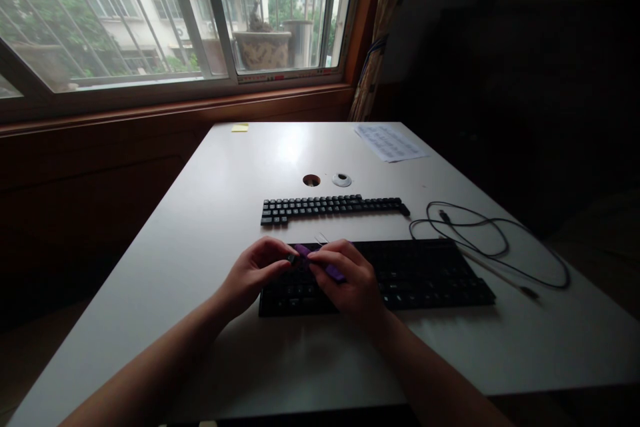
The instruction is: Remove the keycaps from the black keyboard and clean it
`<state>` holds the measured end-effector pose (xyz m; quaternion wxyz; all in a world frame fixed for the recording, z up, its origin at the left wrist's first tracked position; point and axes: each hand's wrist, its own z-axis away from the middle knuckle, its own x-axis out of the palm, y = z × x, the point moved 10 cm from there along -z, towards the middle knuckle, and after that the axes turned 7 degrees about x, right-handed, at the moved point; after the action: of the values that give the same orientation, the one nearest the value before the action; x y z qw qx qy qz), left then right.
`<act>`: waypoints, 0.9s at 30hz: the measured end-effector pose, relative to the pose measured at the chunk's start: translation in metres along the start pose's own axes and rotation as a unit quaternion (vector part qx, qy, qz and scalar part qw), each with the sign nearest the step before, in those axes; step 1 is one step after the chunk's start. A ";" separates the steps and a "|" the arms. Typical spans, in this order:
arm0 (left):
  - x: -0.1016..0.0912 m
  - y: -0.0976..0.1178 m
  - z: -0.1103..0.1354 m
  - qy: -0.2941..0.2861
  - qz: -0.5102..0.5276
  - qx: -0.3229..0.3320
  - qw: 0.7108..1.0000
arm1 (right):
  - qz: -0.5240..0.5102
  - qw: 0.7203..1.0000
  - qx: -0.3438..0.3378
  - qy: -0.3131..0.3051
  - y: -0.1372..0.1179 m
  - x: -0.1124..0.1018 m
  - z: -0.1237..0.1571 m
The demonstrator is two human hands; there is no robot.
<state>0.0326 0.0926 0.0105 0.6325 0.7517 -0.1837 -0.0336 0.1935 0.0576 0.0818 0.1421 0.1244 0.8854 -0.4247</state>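
My left hand [257, 268] pinches a small black keycap [293, 258] between thumb and fingertips, above the left part of a black keyboard [430, 273]. My right hand [350, 273] is closed on a purple cloth [334, 272], and part of the cloth touches the keycap. Behind the keyboard, loose black keycaps [325, 205] lie in rows on the white table. A thin wire loop [321, 238] sticks up just beyond my hands; its other end is hidden. My hands cover some of the keyboard's left half.
A dark cable [505, 240] lies coiled at the right of the white table [165, 247]. Further back are a round hole [311, 181], a cable grommet [342, 180], printed papers [390, 141] and a yellow sticky note [240, 127]. A barred window [150, 13] stands beyond.
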 end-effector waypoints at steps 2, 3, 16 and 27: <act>-0.001 -0.002 0.001 0.002 -0.007 -0.007 1.000 | 0.000 1.000 -0.002 0.000 0.000 0.001 0.000; -0.002 -0.003 0.001 0.003 -0.008 -0.012 1.000 | 0.000 1.000 -0.003 0.000 0.000 0.001 0.000; 0.004 -0.002 0.001 -0.022 0.006 -0.009 1.000 | 0.000 1.000 -0.001 0.001 0.003 0.002 0.004; 0.002 0.000 0.001 -0.009 -0.045 -0.008 0.999 | -0.011 0.999 -0.012 -0.040 0.000 0.015 0.005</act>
<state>0.0344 0.0912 0.0107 0.6348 0.7536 -0.1552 -0.0702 0.1806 0.0554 0.0734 0.1742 0.0953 0.8856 -0.4199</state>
